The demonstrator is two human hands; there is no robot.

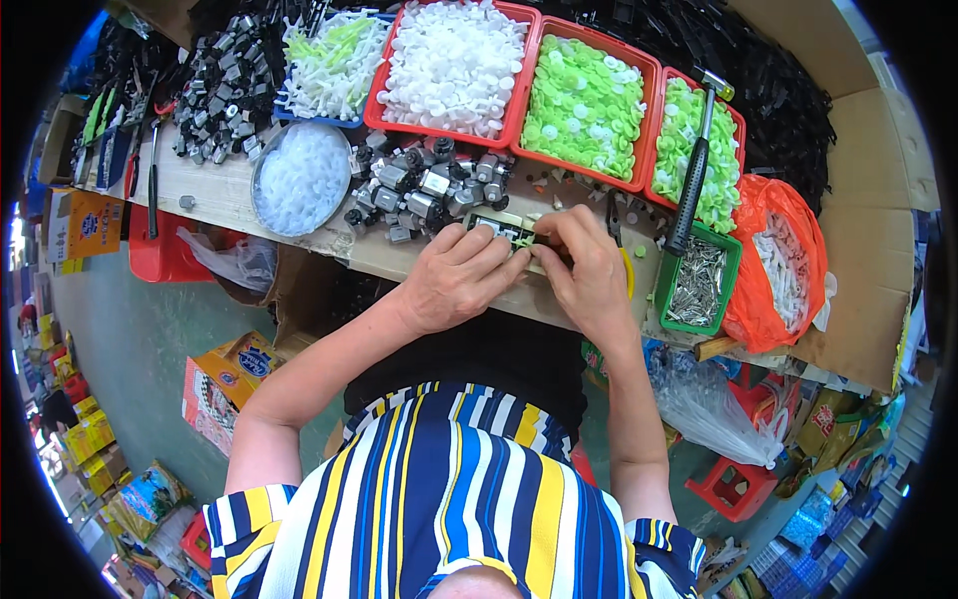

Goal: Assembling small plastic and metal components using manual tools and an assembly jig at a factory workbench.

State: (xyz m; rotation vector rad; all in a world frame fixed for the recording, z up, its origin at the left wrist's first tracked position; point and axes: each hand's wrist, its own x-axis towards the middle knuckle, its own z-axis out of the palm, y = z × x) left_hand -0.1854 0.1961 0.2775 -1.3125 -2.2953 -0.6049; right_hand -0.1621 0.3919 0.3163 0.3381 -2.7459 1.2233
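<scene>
At the table's near edge I hold a small black plastic housing (489, 224) with a bit of light green inside it. The curled fingers of my left hand (461, 278) grip its near side, thumb and fingertips pressed together. My right hand (589, 270) pinches at the housing's right end, its fingertips almost meeting those of the left. What lies between the right fingertips is too small to make out. Just beyond the left hand is a heap of small silver and black motors (424, 190).
Red trays hold white plastic discs (454, 65) and green ones (584, 105). A hammer (691, 175) leans across the right tray. A green tray of metal pins (699, 285) and an orange bag (783, 260) stand right. A bowl of translucent parts (299, 180) sits left.
</scene>
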